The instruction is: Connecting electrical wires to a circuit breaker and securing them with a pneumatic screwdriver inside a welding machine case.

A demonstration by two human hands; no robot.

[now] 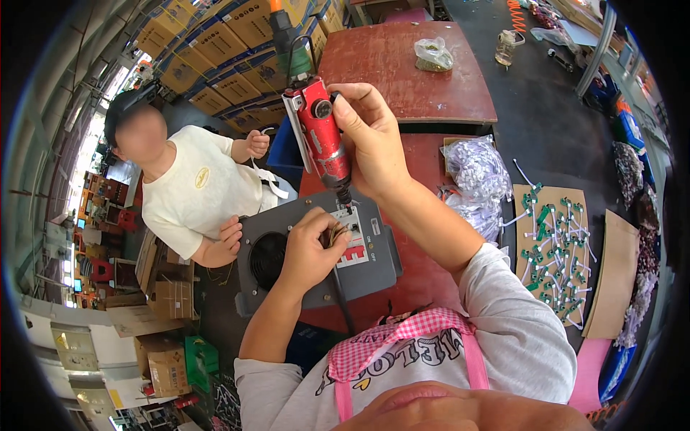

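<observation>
My right hand (374, 136) grips a red pneumatic screwdriver (322, 133) with a hose running up from its top. Its bit points down at a light switch panel (354, 248) with red and black switches, set in a dark grey metal machine housing (381, 269). Just left of those switches, my left hand (314, 248) is closed, fingers curled round some thin brownish pieces too small to name. A round black fan grille (269, 260) shows beside my left wrist. A thick black cable (343, 302) runs down from the housing. The screwdriver's tip partly covers the panel's upper edge.
Across the housing, a person in a cream shirt (198, 172) has one hand near its left edge. Bagged white parts (476, 172) lie to the right, near cardboard with green connectors (550, 251). Stacked cartons (230, 50) and a red-brown table (388, 68) stand farther off.
</observation>
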